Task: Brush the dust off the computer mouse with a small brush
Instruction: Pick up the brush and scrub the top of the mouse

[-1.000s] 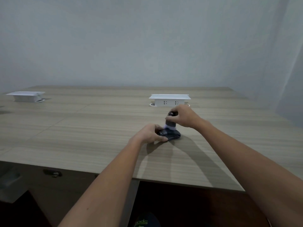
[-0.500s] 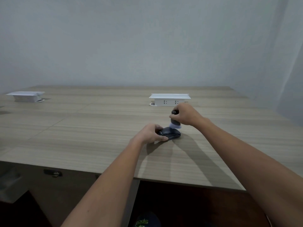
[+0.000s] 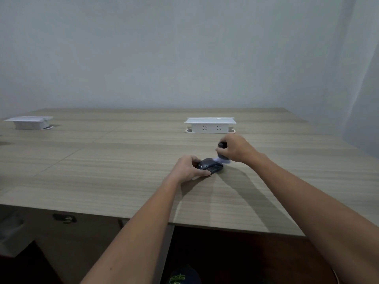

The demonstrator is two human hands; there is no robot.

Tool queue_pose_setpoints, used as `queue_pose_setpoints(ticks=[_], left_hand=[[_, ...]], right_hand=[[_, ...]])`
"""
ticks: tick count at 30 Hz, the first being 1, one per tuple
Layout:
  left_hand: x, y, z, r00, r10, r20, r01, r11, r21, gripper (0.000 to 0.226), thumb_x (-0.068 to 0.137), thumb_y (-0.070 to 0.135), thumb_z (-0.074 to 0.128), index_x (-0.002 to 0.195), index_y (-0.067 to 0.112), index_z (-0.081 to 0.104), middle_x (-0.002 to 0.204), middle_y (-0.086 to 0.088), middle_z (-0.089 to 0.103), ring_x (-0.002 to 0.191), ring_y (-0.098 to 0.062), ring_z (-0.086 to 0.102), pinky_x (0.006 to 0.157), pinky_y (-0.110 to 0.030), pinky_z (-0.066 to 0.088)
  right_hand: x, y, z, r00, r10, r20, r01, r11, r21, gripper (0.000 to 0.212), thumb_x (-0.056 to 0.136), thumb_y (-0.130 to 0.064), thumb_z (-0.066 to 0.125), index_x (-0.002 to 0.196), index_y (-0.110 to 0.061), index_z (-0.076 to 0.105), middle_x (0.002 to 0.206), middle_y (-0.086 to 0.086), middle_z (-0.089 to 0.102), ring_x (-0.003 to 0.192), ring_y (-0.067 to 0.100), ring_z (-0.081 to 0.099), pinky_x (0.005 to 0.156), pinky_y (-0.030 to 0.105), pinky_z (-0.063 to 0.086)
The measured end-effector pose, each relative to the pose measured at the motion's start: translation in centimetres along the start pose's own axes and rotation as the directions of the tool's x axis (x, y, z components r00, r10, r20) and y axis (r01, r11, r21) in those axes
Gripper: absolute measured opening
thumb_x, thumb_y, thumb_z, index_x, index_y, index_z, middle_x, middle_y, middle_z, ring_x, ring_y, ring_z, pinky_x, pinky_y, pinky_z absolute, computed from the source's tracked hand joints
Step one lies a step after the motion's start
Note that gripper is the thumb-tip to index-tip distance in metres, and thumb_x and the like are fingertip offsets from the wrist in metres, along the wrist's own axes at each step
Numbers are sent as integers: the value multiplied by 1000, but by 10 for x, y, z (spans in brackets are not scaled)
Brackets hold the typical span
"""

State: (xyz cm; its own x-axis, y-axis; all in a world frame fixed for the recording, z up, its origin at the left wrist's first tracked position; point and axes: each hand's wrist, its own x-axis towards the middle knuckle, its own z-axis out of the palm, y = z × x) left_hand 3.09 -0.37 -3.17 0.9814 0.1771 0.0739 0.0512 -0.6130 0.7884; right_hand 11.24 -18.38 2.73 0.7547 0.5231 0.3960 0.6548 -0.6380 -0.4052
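A black computer mouse lies on the wooden table, near its middle. My left hand grips the mouse's left end and holds it down. My right hand is closed around a small dark brush, held upright just right of the mouse. The brush's pale bristles touch the mouse's far right end. Most of the brush handle is hidden by my fingers.
A white pop-up socket box stands just behind my right hand. A second white socket box sits at the far left. The table's front edge runs below my forearms. The wall is close behind the table.
My right hand has swept the brush to the right, from over the mouse's middle to its right end. My left hand and the mouse have stayed in place.
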Motion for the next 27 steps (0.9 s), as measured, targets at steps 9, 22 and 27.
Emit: queue_pose_setpoints(ticks=[9,22,27], left_hand=[[-3,1,3,999,-19,-34,19,1000,-7,50,66,34,91,109,14,75,100,-3,77,94,-19,71,64,-23,47],[-3,3,11,995,-8,-99,8,1000,-10,48,65,31,92,103,9,75,100,-8,78,90,-20,71,75,-29,52],[-6,3,17,989,-15,-150,13,1000,-14,46,64,31,92,99,8,73,96,-8,77,77,-12,65,62,-19,47]], right_hand=[[-4,3,2,999,0,-48,0,1000,-1,27,84,-17,67,69,6,64,67,20,66,64,30,56,58,36,43],[-10,3,4,997,-27,-73,35,993,113,22,83,-21,71,66,-7,70,60,8,65,56,9,52,55,22,40],[-9,9,2,994,15,-106,-10,999,45,25,82,-17,67,74,6,69,72,21,69,70,32,62,63,39,48]])
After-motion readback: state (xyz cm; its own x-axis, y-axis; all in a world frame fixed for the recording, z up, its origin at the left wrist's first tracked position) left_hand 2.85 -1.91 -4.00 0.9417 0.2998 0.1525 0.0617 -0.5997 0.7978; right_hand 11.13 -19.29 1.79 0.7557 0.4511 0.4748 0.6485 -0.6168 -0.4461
